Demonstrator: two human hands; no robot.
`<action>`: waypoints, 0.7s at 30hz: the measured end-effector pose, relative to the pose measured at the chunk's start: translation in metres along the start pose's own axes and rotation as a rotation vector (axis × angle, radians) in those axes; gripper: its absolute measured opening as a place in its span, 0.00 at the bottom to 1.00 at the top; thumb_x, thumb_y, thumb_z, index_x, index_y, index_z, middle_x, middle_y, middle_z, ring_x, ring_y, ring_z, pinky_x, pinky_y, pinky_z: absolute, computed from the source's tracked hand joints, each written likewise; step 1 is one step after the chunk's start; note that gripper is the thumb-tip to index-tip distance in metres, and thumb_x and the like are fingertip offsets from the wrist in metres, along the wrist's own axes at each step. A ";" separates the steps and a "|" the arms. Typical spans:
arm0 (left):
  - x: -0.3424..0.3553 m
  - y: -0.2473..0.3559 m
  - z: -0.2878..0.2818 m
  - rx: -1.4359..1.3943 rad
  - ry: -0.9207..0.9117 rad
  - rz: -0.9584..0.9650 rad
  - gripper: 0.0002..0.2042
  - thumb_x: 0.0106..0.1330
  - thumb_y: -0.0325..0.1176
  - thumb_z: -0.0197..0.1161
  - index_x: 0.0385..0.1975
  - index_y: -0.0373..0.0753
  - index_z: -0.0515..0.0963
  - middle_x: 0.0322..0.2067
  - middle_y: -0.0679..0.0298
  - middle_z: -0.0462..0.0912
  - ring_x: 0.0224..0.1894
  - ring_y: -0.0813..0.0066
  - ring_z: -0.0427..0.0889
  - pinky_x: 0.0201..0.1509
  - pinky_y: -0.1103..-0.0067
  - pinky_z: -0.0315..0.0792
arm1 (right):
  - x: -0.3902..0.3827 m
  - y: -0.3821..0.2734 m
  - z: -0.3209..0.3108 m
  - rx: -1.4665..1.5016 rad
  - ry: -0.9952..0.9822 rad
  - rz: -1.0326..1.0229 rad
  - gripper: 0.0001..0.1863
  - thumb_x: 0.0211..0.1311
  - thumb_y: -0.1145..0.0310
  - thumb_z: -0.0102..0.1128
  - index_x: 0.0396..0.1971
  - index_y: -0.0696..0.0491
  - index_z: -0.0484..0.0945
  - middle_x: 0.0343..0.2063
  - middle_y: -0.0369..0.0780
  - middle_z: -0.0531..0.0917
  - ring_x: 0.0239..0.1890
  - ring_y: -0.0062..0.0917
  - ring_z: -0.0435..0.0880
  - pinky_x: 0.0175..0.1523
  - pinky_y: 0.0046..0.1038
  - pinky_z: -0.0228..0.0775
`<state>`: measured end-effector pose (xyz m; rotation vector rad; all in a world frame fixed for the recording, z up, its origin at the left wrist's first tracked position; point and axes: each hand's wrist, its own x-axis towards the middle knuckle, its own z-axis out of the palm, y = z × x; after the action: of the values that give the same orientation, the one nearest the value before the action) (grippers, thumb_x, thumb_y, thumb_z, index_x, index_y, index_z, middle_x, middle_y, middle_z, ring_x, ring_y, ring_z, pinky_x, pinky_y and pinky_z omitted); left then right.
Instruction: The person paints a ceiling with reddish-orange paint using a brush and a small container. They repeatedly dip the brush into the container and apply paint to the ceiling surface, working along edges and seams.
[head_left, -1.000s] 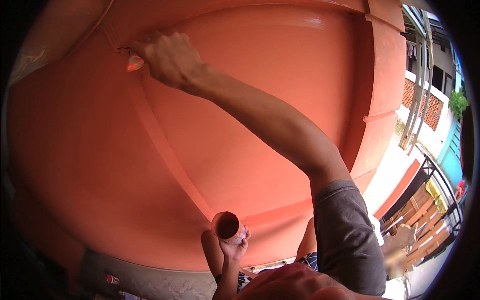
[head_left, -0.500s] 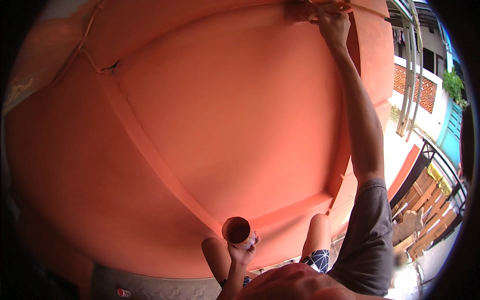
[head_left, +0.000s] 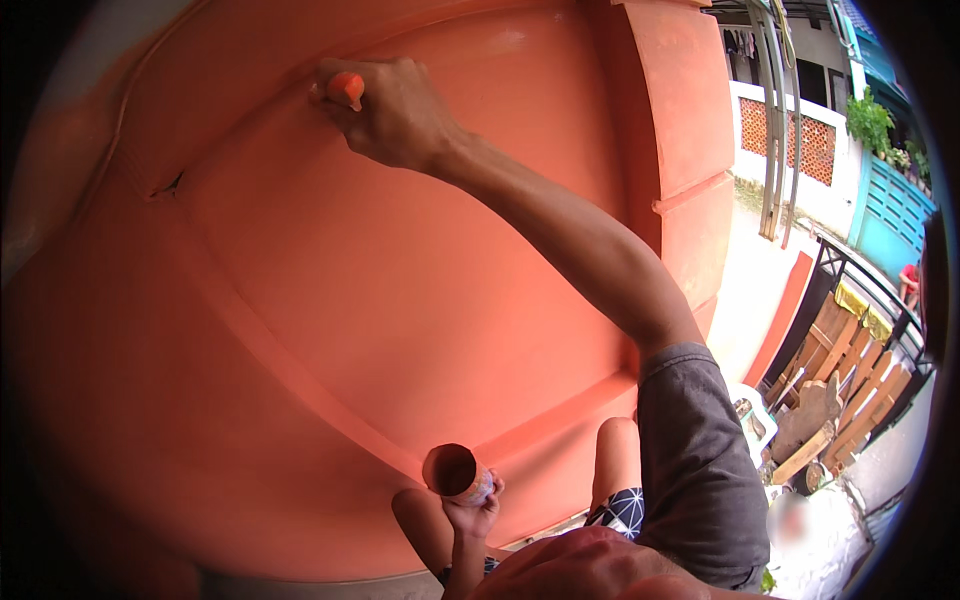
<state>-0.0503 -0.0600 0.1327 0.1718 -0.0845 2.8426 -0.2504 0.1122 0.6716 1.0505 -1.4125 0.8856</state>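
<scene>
My right hand [head_left: 395, 112] is raised high against an orange-painted wall [head_left: 400, 300], closed around a paintbrush with an orange handle end [head_left: 346, 88]; its bristles are hidden behind my fingers, near a raised moulding line. Low in the view my left hand [head_left: 474, 510] holds a small round paint cup [head_left: 456, 472], its open mouth dark inside, held close to my body. My right arm in a grey sleeve [head_left: 700, 470] stretches up across the wall.
A small crack [head_left: 170, 185] marks the moulding corner at the upper left. An orange pilaster [head_left: 680, 120] edges the wall at right. Beyond it are a black metal railing [head_left: 850, 270], wooden pallets [head_left: 840, 370], a white wall and a blue gate.
My right hand with the brush has swung from the top right corner of the wall back to the left along the upper moulding. The cup in my left hand has stayed low.
</scene>
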 end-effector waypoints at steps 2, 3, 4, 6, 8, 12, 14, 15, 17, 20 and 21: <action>-0.002 -0.006 0.000 -0.005 0.057 0.000 0.31 0.64 0.54 0.63 0.59 0.35 0.73 0.56 0.41 0.70 0.59 0.41 0.72 0.50 0.62 0.87 | -0.004 -0.001 -0.009 0.295 0.057 0.210 0.08 0.67 0.67 0.64 0.27 0.51 0.78 0.18 0.37 0.81 0.23 0.24 0.80 0.29 0.31 0.72; -0.001 -0.005 0.001 0.012 0.049 -0.020 0.31 0.64 0.54 0.63 0.60 0.37 0.73 0.56 0.42 0.70 0.59 0.43 0.72 0.50 0.63 0.86 | -0.004 0.025 -0.014 0.321 0.145 0.218 0.08 0.66 0.67 0.64 0.28 0.52 0.78 0.20 0.36 0.83 0.25 0.24 0.82 0.31 0.32 0.74; -0.002 -0.004 0.000 0.025 0.042 -0.032 0.30 0.64 0.54 0.64 0.61 0.39 0.74 0.57 0.44 0.71 0.60 0.44 0.72 0.51 0.64 0.86 | -0.005 0.058 -0.020 0.353 0.228 0.227 0.08 0.66 0.67 0.64 0.28 0.53 0.78 0.21 0.35 0.84 0.26 0.24 0.84 0.33 0.33 0.76; 0.001 0.002 -0.008 0.047 0.026 -0.052 0.30 0.64 0.54 0.64 0.62 0.42 0.74 0.58 0.45 0.71 0.61 0.45 0.72 0.51 0.66 0.85 | -0.021 0.098 -0.056 0.225 0.399 0.271 0.10 0.62 0.65 0.68 0.28 0.54 0.78 0.18 0.38 0.85 0.22 0.29 0.86 0.29 0.29 0.77; 0.002 0.005 -0.015 0.069 0.007 -0.053 0.31 0.64 0.54 0.63 0.62 0.41 0.74 0.58 0.45 0.71 0.61 0.45 0.72 0.50 0.66 0.85 | -0.028 0.137 -0.095 -0.009 0.584 0.204 0.07 0.61 0.66 0.67 0.37 0.50 0.82 0.24 0.39 0.88 0.27 0.32 0.89 0.31 0.32 0.80; 0.003 0.005 -0.012 0.033 0.055 -0.071 0.31 0.64 0.54 0.63 0.61 0.41 0.74 0.58 0.44 0.70 0.61 0.44 0.72 0.51 0.65 0.85 | -0.018 0.170 -0.151 -0.320 0.593 0.303 0.10 0.72 0.62 0.55 0.33 0.52 0.77 0.22 0.46 0.82 0.27 0.47 0.83 0.32 0.48 0.74; 0.000 0.003 -0.012 0.025 0.049 -0.064 0.30 0.64 0.54 0.63 0.62 0.41 0.74 0.58 0.44 0.70 0.60 0.44 0.72 0.51 0.65 0.85 | -0.013 0.178 -0.154 -0.577 0.517 0.286 0.12 0.69 0.58 0.60 0.35 0.52 0.77 0.24 0.44 0.84 0.29 0.42 0.86 0.36 0.46 0.78; -0.003 0.000 -0.011 0.014 0.064 -0.042 0.31 0.64 0.54 0.63 0.61 0.39 0.73 0.58 0.43 0.70 0.60 0.43 0.72 0.50 0.64 0.86 | -0.016 0.180 -0.150 -0.607 0.435 0.235 0.15 0.66 0.54 0.65 0.37 0.51 0.77 0.25 0.41 0.86 0.31 0.38 0.88 0.39 0.45 0.81; 0.006 -0.005 -0.001 0.012 0.082 -0.030 0.33 0.64 0.55 0.63 0.60 0.34 0.71 0.56 0.41 0.70 0.58 0.42 0.72 0.48 0.62 0.88 | -0.015 0.178 -0.137 -0.922 0.389 0.130 0.09 0.61 0.69 0.63 0.41 0.46 0.82 0.31 0.40 0.88 0.31 0.36 0.89 0.32 0.39 0.80; 0.002 0.002 -0.016 0.015 0.062 -0.085 0.30 0.64 0.54 0.64 0.62 0.43 0.74 0.59 0.45 0.70 0.61 0.44 0.72 0.51 0.64 0.85 | -0.034 0.151 -0.070 -0.717 0.220 0.013 0.15 0.59 0.71 0.63 0.44 0.36 0.82 0.42 0.37 0.86 0.33 0.34 0.89 0.31 0.40 0.80; 0.004 0.003 -0.019 0.045 0.043 -0.092 0.31 0.64 0.55 0.65 0.62 0.43 0.74 0.59 0.45 0.70 0.62 0.45 0.71 0.51 0.64 0.85 | -0.032 0.141 -0.057 -0.662 0.208 0.016 0.18 0.57 0.71 0.65 0.45 0.34 0.82 0.46 0.37 0.86 0.36 0.34 0.89 0.32 0.39 0.81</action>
<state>-0.0572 -0.0607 0.1145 0.1201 -0.0039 2.7566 -0.3655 0.2150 0.6521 0.4319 -1.3925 0.4596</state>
